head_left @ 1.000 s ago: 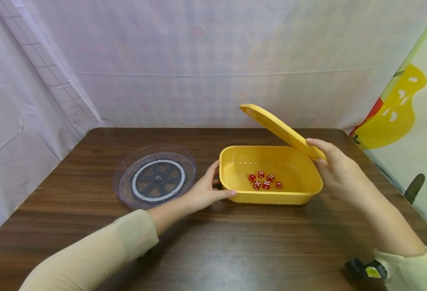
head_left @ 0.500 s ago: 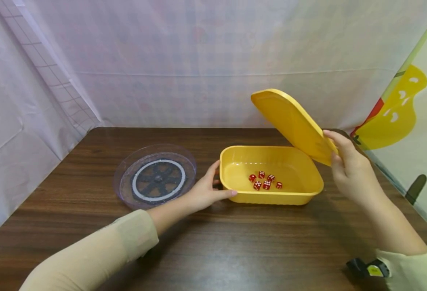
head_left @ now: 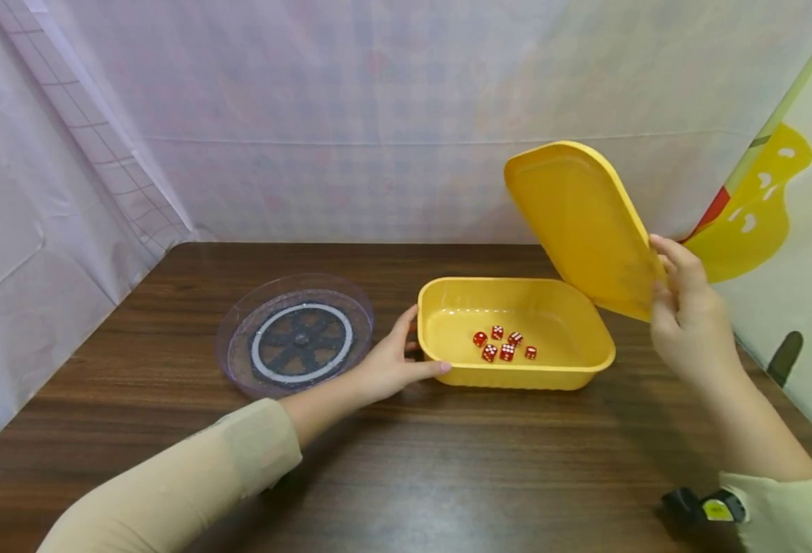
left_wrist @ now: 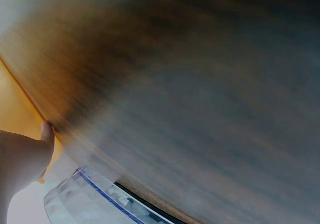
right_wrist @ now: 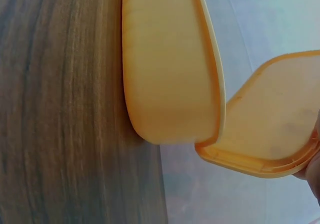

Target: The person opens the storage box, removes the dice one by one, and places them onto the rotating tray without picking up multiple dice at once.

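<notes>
My left hand (head_left: pixel 390 365) held the box (head_left: pixel 523 377), right hand (head_left: pixel 691 322) its lid (head_left: pixel 581 226) at one o'clock; only the head view caught dice (head_left: pixel 507 352).

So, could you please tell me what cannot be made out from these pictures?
Head view: the far face of the yellow lid, turned away.
Head view: the undersides of the red dice, hidden by the dice themselves.
Right wrist view: the dice, hidden by the yellow box.
Right wrist view: much of the right hand, cut off by the right edge.
</notes>
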A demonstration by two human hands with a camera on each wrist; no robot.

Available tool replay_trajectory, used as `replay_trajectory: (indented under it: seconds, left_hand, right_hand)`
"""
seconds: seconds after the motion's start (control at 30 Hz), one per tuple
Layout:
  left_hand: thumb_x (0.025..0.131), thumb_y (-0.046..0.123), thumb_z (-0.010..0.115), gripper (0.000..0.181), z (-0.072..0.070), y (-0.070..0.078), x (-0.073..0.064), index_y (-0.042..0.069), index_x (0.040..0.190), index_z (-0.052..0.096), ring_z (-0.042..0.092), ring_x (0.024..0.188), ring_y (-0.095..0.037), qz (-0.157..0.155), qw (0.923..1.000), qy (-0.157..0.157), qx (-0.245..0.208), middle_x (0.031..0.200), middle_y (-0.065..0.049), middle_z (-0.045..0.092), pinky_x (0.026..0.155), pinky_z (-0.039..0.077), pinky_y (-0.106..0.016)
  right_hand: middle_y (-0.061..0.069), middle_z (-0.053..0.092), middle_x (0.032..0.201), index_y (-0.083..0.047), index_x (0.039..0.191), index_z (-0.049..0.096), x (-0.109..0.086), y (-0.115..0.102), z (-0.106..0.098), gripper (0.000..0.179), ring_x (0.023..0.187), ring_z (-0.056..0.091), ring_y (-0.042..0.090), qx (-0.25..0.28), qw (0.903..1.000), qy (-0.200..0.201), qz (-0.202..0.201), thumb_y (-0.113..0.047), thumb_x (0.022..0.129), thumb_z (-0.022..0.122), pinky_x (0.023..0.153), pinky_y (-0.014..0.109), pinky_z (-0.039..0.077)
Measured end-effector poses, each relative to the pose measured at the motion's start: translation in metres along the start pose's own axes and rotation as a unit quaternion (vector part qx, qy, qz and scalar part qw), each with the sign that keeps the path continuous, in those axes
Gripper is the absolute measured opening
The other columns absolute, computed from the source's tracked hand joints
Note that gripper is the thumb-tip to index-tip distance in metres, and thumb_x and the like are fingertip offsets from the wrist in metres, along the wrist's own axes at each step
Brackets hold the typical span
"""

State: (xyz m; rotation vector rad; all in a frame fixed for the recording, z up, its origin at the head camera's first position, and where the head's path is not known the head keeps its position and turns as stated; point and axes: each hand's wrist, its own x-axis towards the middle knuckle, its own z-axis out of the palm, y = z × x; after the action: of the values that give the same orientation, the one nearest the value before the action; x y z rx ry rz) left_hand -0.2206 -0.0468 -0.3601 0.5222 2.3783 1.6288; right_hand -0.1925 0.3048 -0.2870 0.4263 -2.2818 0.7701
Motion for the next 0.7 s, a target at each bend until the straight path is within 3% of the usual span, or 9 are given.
replay_trajectory:
  seconds: [0.17,0.37,0.5,0.7]
  left_hand:
    - [0.081,0.027,0.078,0.1,0.0,0.0,0.0,0.017,0.154,0.01,0.047,0.124,-0.032,0.001,1.0,0.0,0.0,0.147,-0.015,0.034,0.097,0.042,-0.042]
    - [0.082,0.028,0.077,0.1,0.0,0.0,-0.001,0.017,0.154,0.009,0.047,0.125,-0.032,0.002,1.0,-0.001,-0.001,0.146,-0.015,0.034,0.097,0.041,-0.043]
    - [0.082,0.028,0.077,0.1,0.0,0.0,-0.001,0.017,0.154,0.009,0.047,0.124,-0.032,0.002,1.0,-0.002,0.002,0.146,-0.014,0.035,0.098,0.041,-0.043]
    - [0.082,0.028,0.078,0.1,0.0,0.0,-0.001,0.016,0.154,0.009,0.048,0.124,-0.032,0.004,1.0,-0.002,0.004,0.146,-0.014,0.035,0.098,0.041,-0.043]
  right_hand:
    - [0.027,0.051,0.132,-0.018,0.145,0.033,0.0,0.005,-0.004,0.055,0.066,0.045,-0.008,0.022,0.9987,0.006,0.046,0.005,0.096,0.04,0.058,0.006,0.034]
    - [0.027,0.052,0.131,-0.018,0.146,0.033,0.001,0.013,-0.005,0.054,0.088,0.046,-0.018,0.045,0.9961,0.022,0.073,0.002,0.096,0.038,0.068,0.003,0.038]
    - [0.023,0.051,0.131,-0.019,0.147,0.032,0.002,0.019,-0.008,0.053,0.095,0.05,-0.011,0.062,0.9927,0.018,0.102,0.0,0.098,0.038,0.07,0.005,0.039]
    - [0.025,0.044,0.139,-0.029,0.15,0.026,0.003,0.029,-0.015,0.056,0.113,0.052,0.012,0.075,0.9854,-0.009,0.152,-0.004,0.1,0.036,0.074,0.008,0.042]
